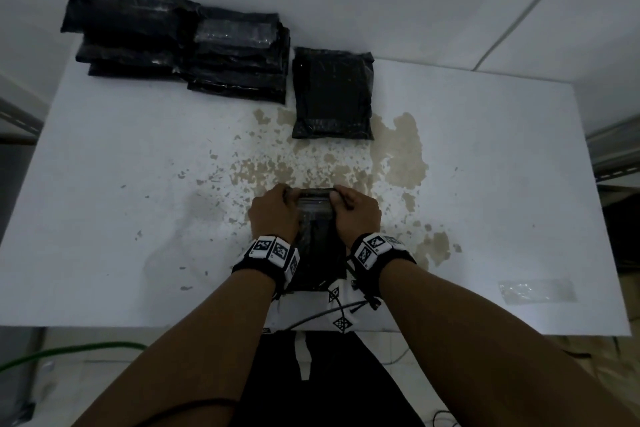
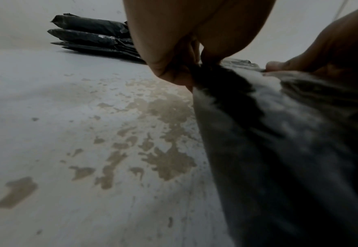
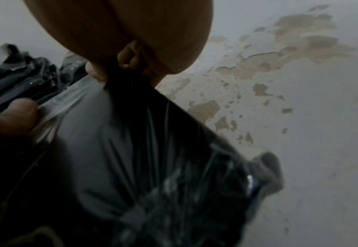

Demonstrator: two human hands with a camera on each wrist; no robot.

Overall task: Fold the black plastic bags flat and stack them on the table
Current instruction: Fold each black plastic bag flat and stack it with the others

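Note:
A black plastic bag (image 1: 317, 246) lies on the white table (image 1: 121, 184) near its front edge, between my wrists. My left hand (image 1: 277, 210) pinches the bag's far left corner, and my right hand (image 1: 355, 210) pinches its far right corner. In the left wrist view my left hand (image 2: 173, 71) has curled fingers gripping the bunched plastic of the bag (image 2: 279, 150). The right wrist view has my right hand (image 3: 131, 66) gripping the bag (image 3: 142, 158) the same way. A lone folded bag (image 1: 333, 94) lies at the far middle. Stacks of folded bags (image 1: 180, 45) sit at the far left.
The table's white paint is chipped in brown patches (image 1: 398, 149) around the middle. A clear plastic strip (image 1: 536, 291) lies near the front right corner. White walls stand behind the table, and shelving shows at both sides.

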